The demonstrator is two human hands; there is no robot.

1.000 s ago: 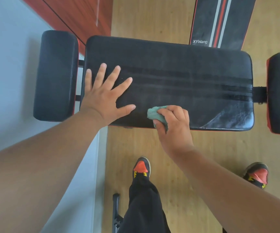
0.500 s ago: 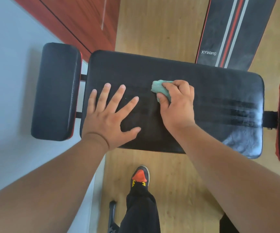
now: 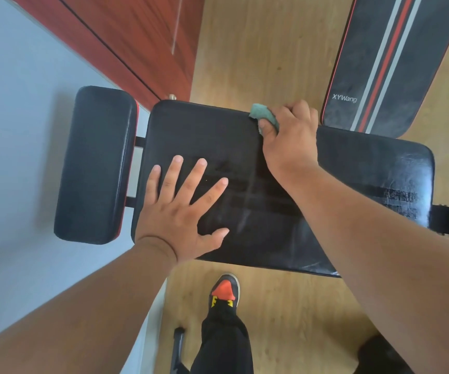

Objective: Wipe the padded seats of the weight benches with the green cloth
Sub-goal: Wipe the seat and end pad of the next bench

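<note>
green cloth (image 3: 263, 114) ×1 in right hand (image 3: 289, 147) grip | padded seats (image 3: 352, 168) ×4 | left hand (image 3: 180, 211) flat

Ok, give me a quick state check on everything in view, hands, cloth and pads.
left hand: flat, fingers spread, pressing on the main pad
right hand: gripping the green cloth
green cloth: bunched, at the pad's far edge
main pad: streaked, dusty patch at its right end
small end pad: untouched
striped bench: untouched

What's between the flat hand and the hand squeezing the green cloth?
In the head view, only bare black padded seat with faint wipe streaks lies between the left hand and the right hand gripping the green cloth.
</note>
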